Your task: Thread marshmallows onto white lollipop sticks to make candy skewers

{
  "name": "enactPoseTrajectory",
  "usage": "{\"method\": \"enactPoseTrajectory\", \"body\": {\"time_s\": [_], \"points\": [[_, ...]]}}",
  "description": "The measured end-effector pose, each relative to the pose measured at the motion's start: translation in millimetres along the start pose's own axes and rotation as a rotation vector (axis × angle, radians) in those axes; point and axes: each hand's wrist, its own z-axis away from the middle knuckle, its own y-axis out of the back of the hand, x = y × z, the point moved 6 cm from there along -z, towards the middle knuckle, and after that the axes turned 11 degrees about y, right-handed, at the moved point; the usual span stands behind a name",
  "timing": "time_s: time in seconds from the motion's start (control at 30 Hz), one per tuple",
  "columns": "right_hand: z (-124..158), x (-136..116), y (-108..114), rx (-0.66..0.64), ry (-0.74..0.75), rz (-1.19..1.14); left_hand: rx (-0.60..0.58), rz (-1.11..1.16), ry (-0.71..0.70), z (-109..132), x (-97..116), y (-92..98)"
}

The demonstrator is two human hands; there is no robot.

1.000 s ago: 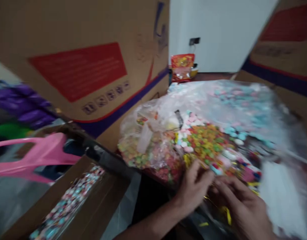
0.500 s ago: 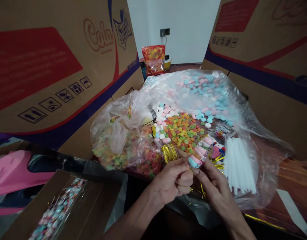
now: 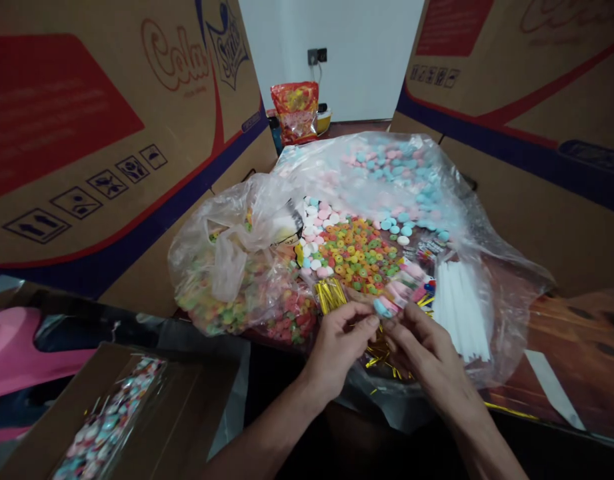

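Observation:
My left hand (image 3: pixel 339 341) and my right hand (image 3: pixel 421 350) meet at the near edge of a spread of sweets. Their fingertips pinch together over a small filled candy packet (image 3: pixel 395 297) and a bundle of gold twist ties (image 3: pixel 329 294). Loose gold ties (image 3: pixel 381 355) lie under my hands. Just beyond are a pile of coloured ring candies (image 3: pixel 359 250), pink, white and blue round sweets (image 3: pixel 401 177) on clear plastic, and white sticks (image 3: pixel 459 310) to the right. What exactly each hand grips is hard to make out.
A tied clear bag of ring candies (image 3: pixel 227 280) lies to the left. Big cardboard cartons stand at left (image 3: pixel 111 133) and right (image 3: pixel 527 100). An open box (image 3: pixel 151 407) with finished packets sits near left. A red snack bag (image 3: pixel 295 110) stands at the back.
The view swung from the left and steadied over the sweets. My hands came together at the packet, and the left hand's fingers went from curled to pinching near the gold ties.

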Motion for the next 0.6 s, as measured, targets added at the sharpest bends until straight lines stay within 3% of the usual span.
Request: {"method": "enactPoseTrajectory", "body": {"time_s": [0.07, 0.17, 0.23, 0.3, 0.47, 0.6], "points": [[1, -2, 1, 0.037, 0.106, 0.07, -0.065, 0.184, 0.141, -4, -7, -0.3], [8, -21, 8, 0.146, 0.492, 0.424, -0.144, 0.374, 0.276, -9, -15, -2.7], [15, -32, 8, 0.143, 0.739, 0.654, -0.178, 0.449, 0.343, -9, -18, -5.4], [21, -37, 8, 0.11, 0.888, 0.795, -0.19, 0.491, 0.384, -7, -20, -9.1], [26, -44, 12, 0.173, 1.014, 0.866, -0.201, 0.461, 0.354, 0, -20, -25.8], [25, -42, 11, 0.296, 0.885, 0.811, -0.205, 0.433, 0.21, -3, -19, -37.4]]}}
